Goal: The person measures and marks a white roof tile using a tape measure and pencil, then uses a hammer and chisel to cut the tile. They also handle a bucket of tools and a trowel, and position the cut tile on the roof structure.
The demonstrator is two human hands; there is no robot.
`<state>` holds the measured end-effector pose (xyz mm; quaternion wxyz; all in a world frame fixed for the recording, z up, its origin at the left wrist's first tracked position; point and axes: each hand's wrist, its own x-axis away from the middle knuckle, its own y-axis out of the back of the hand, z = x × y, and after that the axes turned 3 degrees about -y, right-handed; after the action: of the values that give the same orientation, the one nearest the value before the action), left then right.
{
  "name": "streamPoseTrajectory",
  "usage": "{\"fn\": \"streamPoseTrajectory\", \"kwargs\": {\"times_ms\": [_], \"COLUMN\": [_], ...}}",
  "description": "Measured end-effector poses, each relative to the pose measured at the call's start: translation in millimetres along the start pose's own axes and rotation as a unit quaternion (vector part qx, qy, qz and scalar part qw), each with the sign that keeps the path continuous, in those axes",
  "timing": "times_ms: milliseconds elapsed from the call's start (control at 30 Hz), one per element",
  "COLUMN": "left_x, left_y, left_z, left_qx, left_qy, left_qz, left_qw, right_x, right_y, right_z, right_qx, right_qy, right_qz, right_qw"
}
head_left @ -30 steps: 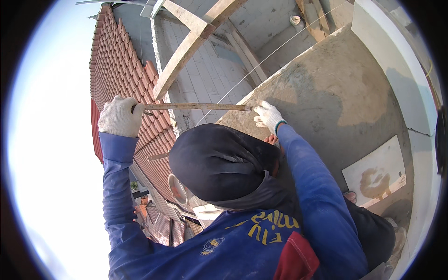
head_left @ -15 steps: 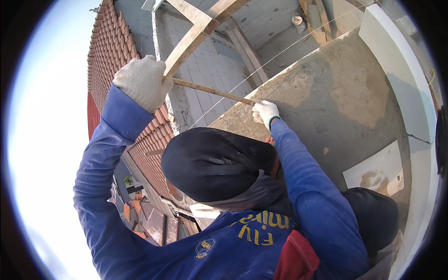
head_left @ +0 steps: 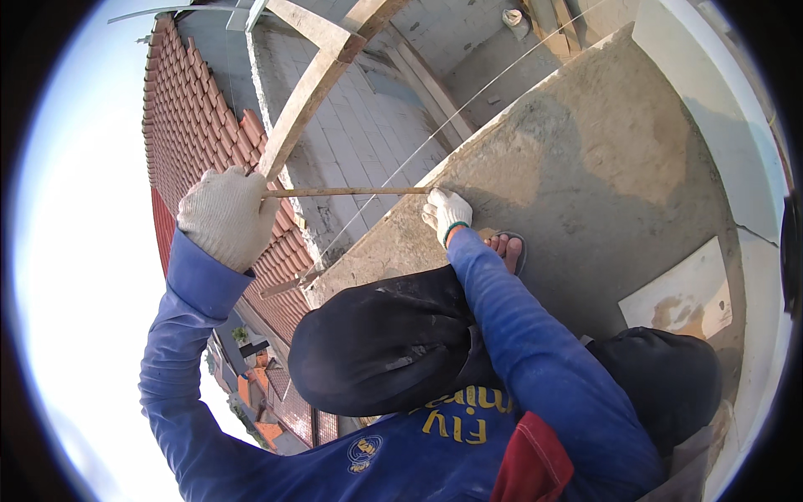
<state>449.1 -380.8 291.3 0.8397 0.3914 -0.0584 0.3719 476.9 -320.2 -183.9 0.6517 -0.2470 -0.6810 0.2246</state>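
My left hand [head_left: 224,216], in a knitted white glove, is closed on a thin brownish strip [head_left: 343,192], perhaps a measuring tape. The strip runs right to my right hand [head_left: 445,216], also gloved, whose curled fingers grip its far end at the edge of the concrete slab [head_left: 619,159]. A white string [head_left: 401,167] crosses beyond the strip. My sandalled foot [head_left: 508,251] is just right of that hand. My dark-clad knees and blue shirt fill the lower view.
Wooden beams [head_left: 297,117] span above a block wall [head_left: 351,117]. Red roof tiles [head_left: 196,100] lie left, with rooftops far below beside open sky. A pale low wall [head_left: 711,125] bounds the right. A white board [head_left: 686,276] lies on the slab, and a sack [head_left: 514,25] stands below.
My left hand rose, then came down again with the strip. My right hand has shifted left and slightly down, its fingers more curled. My foot shows more fully.
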Motion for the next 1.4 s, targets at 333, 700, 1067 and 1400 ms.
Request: {"fn": "streamPoseTrajectory", "kwargs": {"times_ms": [333, 700, 1067, 1400], "left_x": [-4.4, -25.4, -65.0, -66.4], "left_y": [-8.6, -23.2, -13.8, -20.7], "left_z": [-5.1, -9.7, -20.0, -17.0], "left_qx": [0.036, -0.034, -0.079, -0.084], "left_qy": [0.024, -0.023, -0.019, 0.001], "left_qz": [0.019, -0.005, 0.068, 0.123], "left_qw": [0.999, 0.999, 0.994, 0.989], "right_x": [7.4, 16.2, 45.7, -1.7], "right_y": [-26.9, 9.5, 64.4, 123.1], "right_z": [-1.1, 1.7, 80.7, 90.4], "right_qx": [-0.095, 0.108, 0.219, 0.321], "right_qy": [-0.077, -0.065, 0.063, 0.184], "right_qz": [0.045, 0.017, -0.02, -0.092], "right_qw": [0.991, 0.992, 0.974, 0.924]}}
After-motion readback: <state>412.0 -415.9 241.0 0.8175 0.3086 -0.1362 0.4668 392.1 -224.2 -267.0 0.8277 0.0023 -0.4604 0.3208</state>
